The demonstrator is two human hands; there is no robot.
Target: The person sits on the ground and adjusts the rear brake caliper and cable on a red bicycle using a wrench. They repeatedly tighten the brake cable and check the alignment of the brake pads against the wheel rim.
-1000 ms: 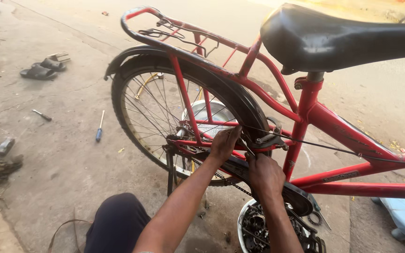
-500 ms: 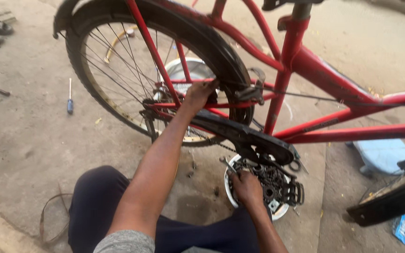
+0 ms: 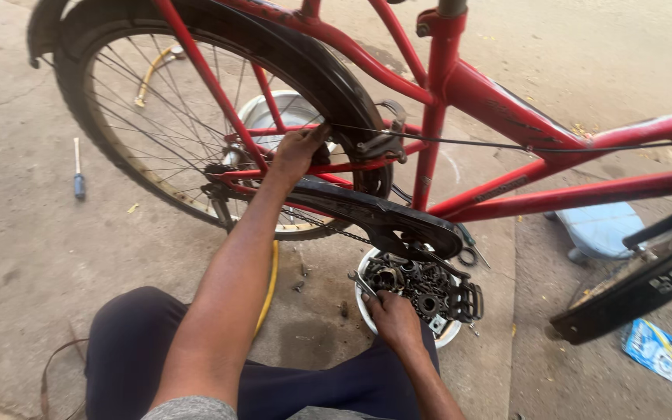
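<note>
The red bicycle (image 3: pixel 460 85) runs off the top and right edges, its saddle and front end out of view. The right hand (image 3: pixel 393 317) covers part of the white bowl (image 3: pixel 367 311) of dark metal parts, each too small to identify.

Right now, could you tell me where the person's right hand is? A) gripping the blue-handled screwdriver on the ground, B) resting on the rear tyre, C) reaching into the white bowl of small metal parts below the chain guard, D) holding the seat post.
C: the right hand sits at the rim of the white bowl full of dark metal parts, while the left hand holds the red frame by the rear wheel.
</note>
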